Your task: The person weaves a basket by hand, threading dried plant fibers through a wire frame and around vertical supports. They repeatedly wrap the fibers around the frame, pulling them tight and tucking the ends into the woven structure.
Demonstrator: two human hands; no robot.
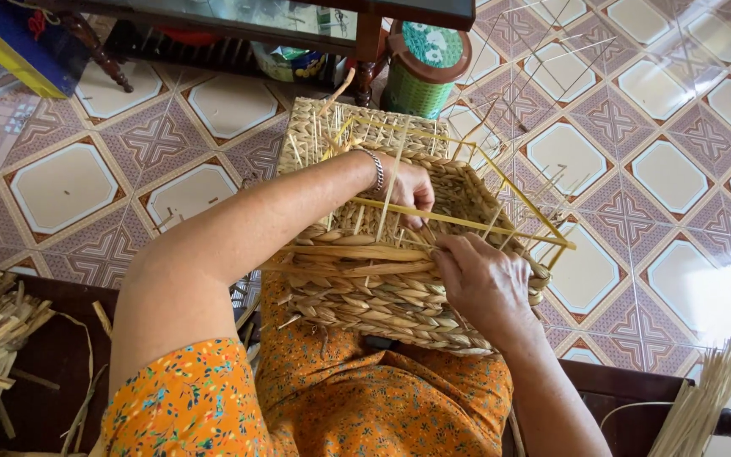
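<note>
On the person's lap sits a half-woven straw basket (382, 288), the left hand (406, 190) at its 12 o'clock, grip closed on an upright straw stake (391, 190), the right hand (484, 283) at 3 o'clock, fingers pinching a flat weaving strand (357, 269).

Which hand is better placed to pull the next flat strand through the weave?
Probably the right hand: its fingertips rest at the loose flat straw strands on the rim of the half-woven rectangular straw basket. The left hand reaches inside the basket, seemingly bracing the wall among the thin upright stakes.

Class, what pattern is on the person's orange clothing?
Small multicoloured flowers on the orange clothing, seen in the head view.
</note>
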